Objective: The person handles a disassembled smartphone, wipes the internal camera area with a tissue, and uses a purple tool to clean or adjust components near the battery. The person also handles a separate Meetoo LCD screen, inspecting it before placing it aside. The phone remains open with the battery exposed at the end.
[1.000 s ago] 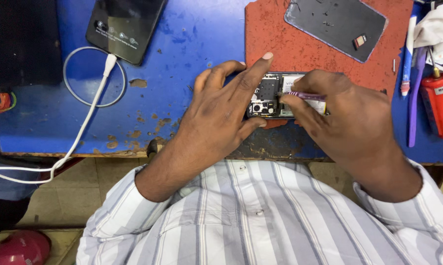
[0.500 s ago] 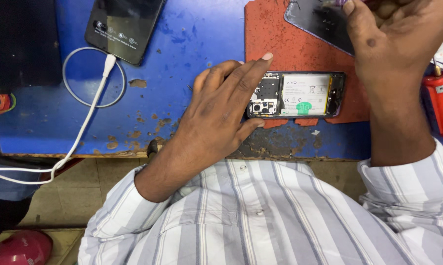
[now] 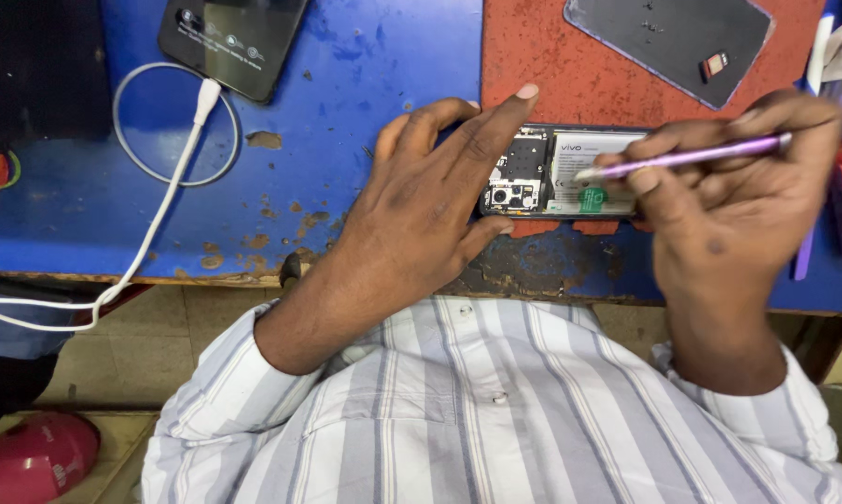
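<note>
Right of centre, on the red mat: an opened phone under two hands.

Its back is off, with the circuit board, camera module and pale battery bare, so it looks light, stiff and fragile; best held by the outer frame, as the left hand does, fingers spread and pressing its left end flat. The right hand is closed in a pen grip on a thin purple tool, its tip over the battery. Half a second ago that hand was up at the upper right by the dark back cover; now it has come down with the tool. The left hand and the phone haven't moved.
</note>
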